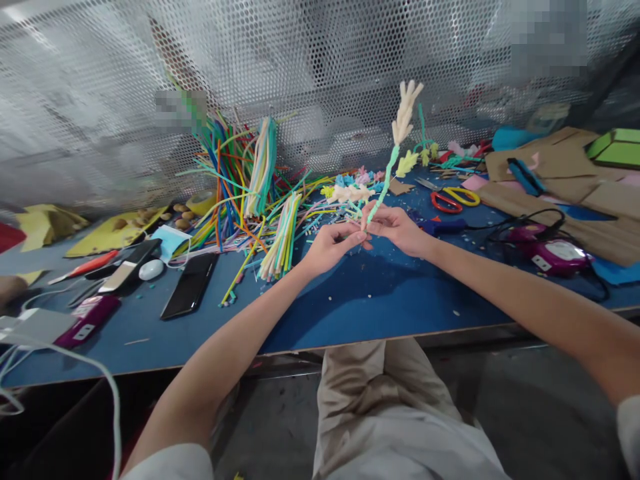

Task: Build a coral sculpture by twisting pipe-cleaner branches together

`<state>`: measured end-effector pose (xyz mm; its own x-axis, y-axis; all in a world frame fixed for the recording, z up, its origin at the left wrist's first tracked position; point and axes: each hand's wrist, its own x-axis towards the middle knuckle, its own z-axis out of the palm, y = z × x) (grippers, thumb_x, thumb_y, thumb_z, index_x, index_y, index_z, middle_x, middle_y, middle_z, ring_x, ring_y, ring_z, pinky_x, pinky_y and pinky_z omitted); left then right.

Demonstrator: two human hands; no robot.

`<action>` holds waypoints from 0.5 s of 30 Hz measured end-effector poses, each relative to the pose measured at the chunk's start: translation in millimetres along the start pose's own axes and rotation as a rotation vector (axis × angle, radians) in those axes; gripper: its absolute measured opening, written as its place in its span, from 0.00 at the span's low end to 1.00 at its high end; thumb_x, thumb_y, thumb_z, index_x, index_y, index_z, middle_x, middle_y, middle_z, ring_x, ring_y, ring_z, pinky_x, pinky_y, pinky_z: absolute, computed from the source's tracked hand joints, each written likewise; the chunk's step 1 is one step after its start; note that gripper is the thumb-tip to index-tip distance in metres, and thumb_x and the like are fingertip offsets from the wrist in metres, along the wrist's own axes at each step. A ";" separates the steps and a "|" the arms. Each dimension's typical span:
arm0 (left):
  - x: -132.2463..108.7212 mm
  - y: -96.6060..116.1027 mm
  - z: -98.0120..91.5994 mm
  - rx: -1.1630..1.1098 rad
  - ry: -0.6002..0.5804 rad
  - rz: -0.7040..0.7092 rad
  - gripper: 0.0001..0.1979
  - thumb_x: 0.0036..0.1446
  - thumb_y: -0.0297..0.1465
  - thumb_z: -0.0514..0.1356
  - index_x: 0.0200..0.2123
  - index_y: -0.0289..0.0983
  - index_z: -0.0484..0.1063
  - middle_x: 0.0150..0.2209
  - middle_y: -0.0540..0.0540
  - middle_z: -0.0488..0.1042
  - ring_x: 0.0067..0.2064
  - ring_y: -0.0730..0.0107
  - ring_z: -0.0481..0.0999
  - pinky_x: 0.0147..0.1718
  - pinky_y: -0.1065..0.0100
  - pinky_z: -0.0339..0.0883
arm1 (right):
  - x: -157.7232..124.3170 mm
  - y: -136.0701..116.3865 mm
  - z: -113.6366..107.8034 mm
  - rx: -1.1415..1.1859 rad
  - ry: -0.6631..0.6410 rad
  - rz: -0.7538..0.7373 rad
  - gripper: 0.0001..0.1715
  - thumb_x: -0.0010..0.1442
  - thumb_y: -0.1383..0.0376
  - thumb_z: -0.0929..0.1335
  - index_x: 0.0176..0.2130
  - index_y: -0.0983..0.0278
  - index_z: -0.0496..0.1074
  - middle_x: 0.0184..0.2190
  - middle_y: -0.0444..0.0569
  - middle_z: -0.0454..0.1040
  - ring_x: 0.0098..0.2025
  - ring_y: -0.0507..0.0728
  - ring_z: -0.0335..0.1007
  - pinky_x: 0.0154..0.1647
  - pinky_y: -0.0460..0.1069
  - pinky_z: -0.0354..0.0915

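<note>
A pipe-cleaner flower [390, 170] stands tilted above the table, with a cream braided head at the top and a twisted mint-green stem. My right hand [397, 229] pinches the lower stem between thumb and fingers. Close against it, my left hand [336, 245] has its thumb and fingers pressed together at the stem's bottom end; the fingertips of both hands nearly hide that end. Behind the hands lies a second cream braided piece [350, 193]. A yellow-green leaf [407, 164] shows just right of the stem.
Bundles of coloured pipe cleaners [263, 167] fill the back left. A black phone [190, 285] lies before them. To the right are red and yellow scissors [453, 199], a blue glue gun [443, 227], a purple device [550, 253] with cables, and brown paper [595, 220]. Perforated metal [350, 87] borders the back.
</note>
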<state>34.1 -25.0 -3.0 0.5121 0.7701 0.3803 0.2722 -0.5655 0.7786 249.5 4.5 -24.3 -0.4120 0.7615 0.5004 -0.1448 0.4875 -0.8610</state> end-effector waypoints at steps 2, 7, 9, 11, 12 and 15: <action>0.2 0.3 -0.7 -0.062 -0.042 -0.021 0.23 0.69 0.49 0.62 0.41 0.34 0.84 0.33 0.43 0.85 0.28 0.72 0.73 0.29 0.68 0.64 | 0.1 4.6 1.6 0.155 -0.056 0.036 0.20 0.57 0.46 0.78 0.35 0.59 0.81 0.42 0.48 0.74 0.40 0.56 0.70 0.42 0.53 0.69; 0.1 -0.5 -0.8 0.211 0.148 0.121 0.19 0.70 0.46 0.62 0.36 0.37 0.83 0.34 0.45 0.84 0.35 0.69 0.77 0.37 0.67 0.68 | 0.1 11.1 12.7 0.123 0.090 0.081 0.19 0.59 0.47 0.78 0.34 0.60 0.80 0.32 0.44 0.75 0.36 0.53 0.68 0.41 0.51 0.66; 0.3 -3.1 -0.2 0.403 0.251 0.199 0.17 0.70 0.43 0.62 0.35 0.39 0.83 0.33 0.47 0.84 0.36 0.68 0.77 0.39 0.67 0.68 | -0.3 10.2 18.0 0.057 0.210 0.109 0.20 0.56 0.47 0.79 0.33 0.61 0.81 0.30 0.43 0.76 0.34 0.53 0.67 0.41 0.50 0.65; 1.0 -7.3 0.8 0.566 0.337 0.266 0.16 0.71 0.41 0.62 0.35 0.39 0.84 0.31 0.47 0.82 0.34 0.68 0.76 0.38 0.67 0.68 | -1.0 8.7 22.5 0.018 0.301 0.132 0.21 0.53 0.48 0.80 0.32 0.61 0.81 0.29 0.43 0.76 0.33 0.53 0.67 0.40 0.50 0.64; 1.5 -9.6 1.2 0.631 0.368 0.294 0.16 0.70 0.40 0.62 0.35 0.39 0.84 0.30 0.47 0.81 0.33 0.69 0.75 0.36 0.67 0.67 | -1.3 8.0 24.3 -0.002 0.339 0.138 0.21 0.52 0.48 0.80 0.32 0.61 0.80 0.29 0.43 0.76 0.32 0.53 0.66 0.38 0.50 0.63; 2.8 -15.8 2.1 0.756 0.410 0.358 0.16 0.70 0.41 0.62 0.35 0.39 0.85 0.27 0.47 0.79 0.30 0.69 0.74 0.34 0.66 0.66 | -2.3 6.4 26.9 -0.090 0.427 0.127 0.22 0.51 0.48 0.80 0.29 0.63 0.79 0.27 0.44 0.75 0.31 0.53 0.65 0.35 0.50 0.61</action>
<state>33.0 -14.5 -15.4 0.3795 0.4749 0.7940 0.6854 -0.7208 0.1035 225.4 -5.6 -33.4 -0.0102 0.9163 0.4005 -0.0309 0.4000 -0.9160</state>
